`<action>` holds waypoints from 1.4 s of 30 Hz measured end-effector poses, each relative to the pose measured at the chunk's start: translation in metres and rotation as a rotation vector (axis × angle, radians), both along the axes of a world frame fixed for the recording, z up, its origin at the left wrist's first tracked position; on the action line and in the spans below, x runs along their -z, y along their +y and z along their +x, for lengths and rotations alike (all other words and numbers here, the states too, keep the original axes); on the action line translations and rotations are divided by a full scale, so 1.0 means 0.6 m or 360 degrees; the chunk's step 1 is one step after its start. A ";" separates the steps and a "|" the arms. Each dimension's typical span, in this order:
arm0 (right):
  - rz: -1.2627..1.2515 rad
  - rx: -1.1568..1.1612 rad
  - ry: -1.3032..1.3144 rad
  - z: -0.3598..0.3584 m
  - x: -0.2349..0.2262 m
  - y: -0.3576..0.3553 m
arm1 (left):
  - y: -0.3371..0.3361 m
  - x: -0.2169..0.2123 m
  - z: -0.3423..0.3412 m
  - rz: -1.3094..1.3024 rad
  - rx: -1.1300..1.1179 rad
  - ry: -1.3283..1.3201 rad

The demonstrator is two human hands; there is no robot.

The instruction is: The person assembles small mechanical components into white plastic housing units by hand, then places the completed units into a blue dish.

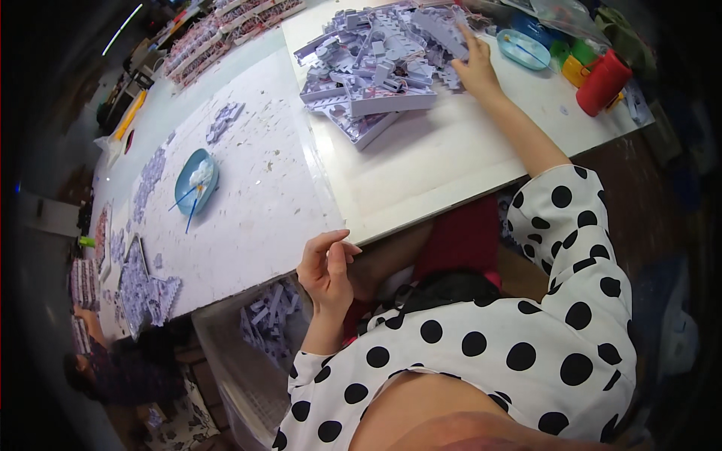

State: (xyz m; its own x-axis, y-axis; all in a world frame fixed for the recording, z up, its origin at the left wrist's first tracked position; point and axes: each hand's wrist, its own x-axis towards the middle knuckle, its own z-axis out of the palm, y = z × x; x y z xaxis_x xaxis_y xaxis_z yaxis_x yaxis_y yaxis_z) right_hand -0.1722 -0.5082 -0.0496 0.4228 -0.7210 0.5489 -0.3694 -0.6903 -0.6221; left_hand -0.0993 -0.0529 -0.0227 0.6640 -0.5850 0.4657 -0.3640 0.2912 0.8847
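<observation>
Pieces of lavender plastic (391, 101), boxy and slotted, lie heaped between two blue dishes (185, 183). The left hand (325, 276) is released; whether the right hand (479, 71) grasps one piece, I cannot tell.

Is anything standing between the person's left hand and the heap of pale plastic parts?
Nothing visible does: only white tabletop lies between the left hand and the heap of pale plastic parts. The nearer blue dish sits left of that path; the right hand is at the heap's right side.
</observation>
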 end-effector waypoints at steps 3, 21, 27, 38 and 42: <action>-0.0055 -0.0038 -0.0118 -0.010 0.007 -0.019 | 0.014 0.008 0.004 0.0046 -0.0034 0.0002; -0.0600 -0.0632 -0.0284 -0.012 -0.174 0.340 | -0.038 -0.039 0.035 -0.0247 0.0329 0.0484; -0.0441 -0.1392 -0.0177 0.067 -0.114 0.646 | 0.082 -0.079 0.074 -0.0879 -0.0074 0.0985; -0.0406 -0.1838 -0.0205 0.188 -0.114 0.740 | 0.580 0.190 0.154 -0.1056 -0.0630 0.1165; -0.0774 -0.0710 -0.0208 0.201 -0.148 0.551 | 0.617 0.194 0.154 -0.0736 -0.2049 0.1379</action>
State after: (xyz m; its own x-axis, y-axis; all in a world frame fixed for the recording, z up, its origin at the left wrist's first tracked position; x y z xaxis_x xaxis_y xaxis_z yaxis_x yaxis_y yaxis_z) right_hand -0.0518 -0.1777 0.0389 0.5310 -0.1506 0.8339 0.0733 -0.9722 -0.2222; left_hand -0.0072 0.3175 -0.1389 0.7210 0.6141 -0.3209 -0.0291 0.4896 0.8715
